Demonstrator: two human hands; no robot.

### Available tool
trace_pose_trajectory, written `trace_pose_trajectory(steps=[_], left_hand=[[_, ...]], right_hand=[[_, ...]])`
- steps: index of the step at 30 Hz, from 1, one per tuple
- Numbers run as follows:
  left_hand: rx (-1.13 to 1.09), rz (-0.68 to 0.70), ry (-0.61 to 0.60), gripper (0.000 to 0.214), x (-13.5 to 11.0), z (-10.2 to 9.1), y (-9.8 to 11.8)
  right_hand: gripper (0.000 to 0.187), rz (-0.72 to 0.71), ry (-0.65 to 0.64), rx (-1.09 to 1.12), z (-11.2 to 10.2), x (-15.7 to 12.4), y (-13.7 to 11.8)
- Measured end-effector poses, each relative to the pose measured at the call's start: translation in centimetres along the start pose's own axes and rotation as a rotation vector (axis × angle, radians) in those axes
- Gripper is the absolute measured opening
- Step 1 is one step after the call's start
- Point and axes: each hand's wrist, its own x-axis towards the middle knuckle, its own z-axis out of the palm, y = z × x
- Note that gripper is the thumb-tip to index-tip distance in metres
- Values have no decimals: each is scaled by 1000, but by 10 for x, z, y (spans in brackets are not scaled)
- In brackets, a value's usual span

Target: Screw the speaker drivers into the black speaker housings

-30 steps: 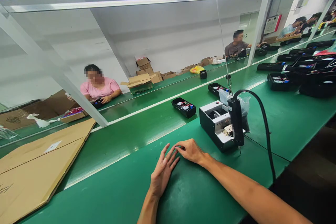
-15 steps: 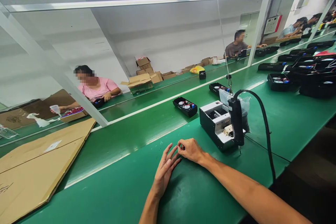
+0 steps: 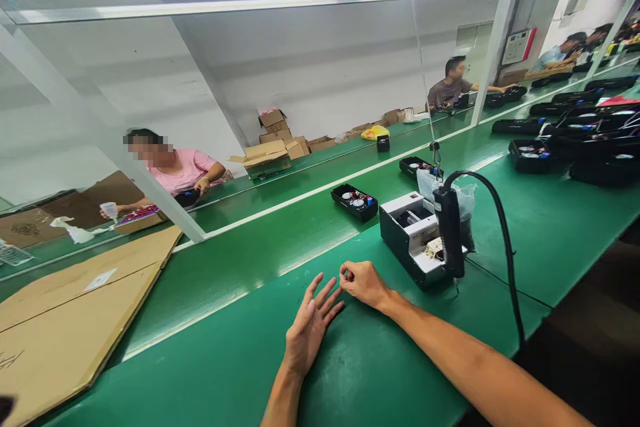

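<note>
My left hand [image 3: 309,325] lies on the green bench top [image 3: 380,367] with its fingers stretched out and apart, holding nothing. My right hand [image 3: 363,283] rests just to its right, fingers curled into a loose pinch beside the left fingertips; whether anything is in the pinch is too small to make out. A white and black box-shaped machine [image 3: 413,235] stands a short way right of my right hand. A black electric screwdriver [image 3: 449,231] hangs on a cable in front of that machine.
A black tray of parts [image 3: 355,202] rides on the green conveyor belt [image 3: 260,247], another tray [image 3: 415,167] further along. Flat cardboard sheets [image 3: 65,320] lie at the left. Black trays [image 3: 595,153] pile up at the right. Other people sit across the line.
My right hand's fingers have curled from a flat touch into a pinch and lifted slightly. My left hand stays flat. The person in pink across the line has leaned left, reaching for a cup.
</note>
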Motion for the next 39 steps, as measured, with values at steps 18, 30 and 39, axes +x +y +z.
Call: trace_pose_trajectory(steps=[18, 30, 39], left_hand=[[834, 548, 508, 23, 8, -7, -9], [1234, 731, 475, 15, 7, -11, -5], [1439, 1073, 586, 13, -7, 5, 19]], right_hand=[[48, 419, -410, 810, 6, -1, -15], [44, 441, -524, 938, 1, -2, -22], [48, 438, -523, 948, 3, -1, -23]])
